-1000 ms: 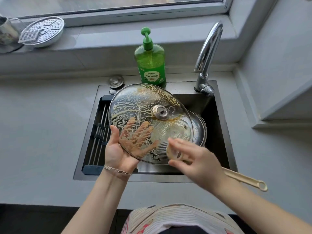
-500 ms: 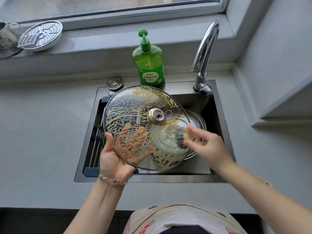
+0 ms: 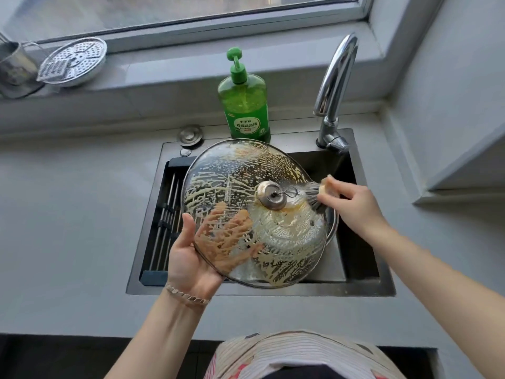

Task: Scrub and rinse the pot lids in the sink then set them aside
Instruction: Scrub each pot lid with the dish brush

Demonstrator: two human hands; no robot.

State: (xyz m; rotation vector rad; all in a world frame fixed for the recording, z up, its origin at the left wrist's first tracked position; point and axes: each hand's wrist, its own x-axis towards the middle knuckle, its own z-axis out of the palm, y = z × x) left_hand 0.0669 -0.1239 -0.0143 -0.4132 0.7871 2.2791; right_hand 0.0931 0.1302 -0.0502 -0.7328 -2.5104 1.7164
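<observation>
Glass lid, streaked with suds, tilts over the middle of the sink, carried on the left hand: fingers spread beneath, thumb clamping the near-left rim. Right hand clutches a dish brush beside the knob. Soap makes that 1-handed hold slippery; a hard stroke could knock the lid into the basin.

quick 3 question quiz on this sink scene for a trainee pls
1. True or false: nobody is holding the glass lid.
2. The right hand holds: A a sponge, B a brush, C a cloth.
3. Fill in: the green soap bottle stands to the ___ of the tap.
Key: 1 false, the left hand holds it up; 2 B; 3 left.
</observation>
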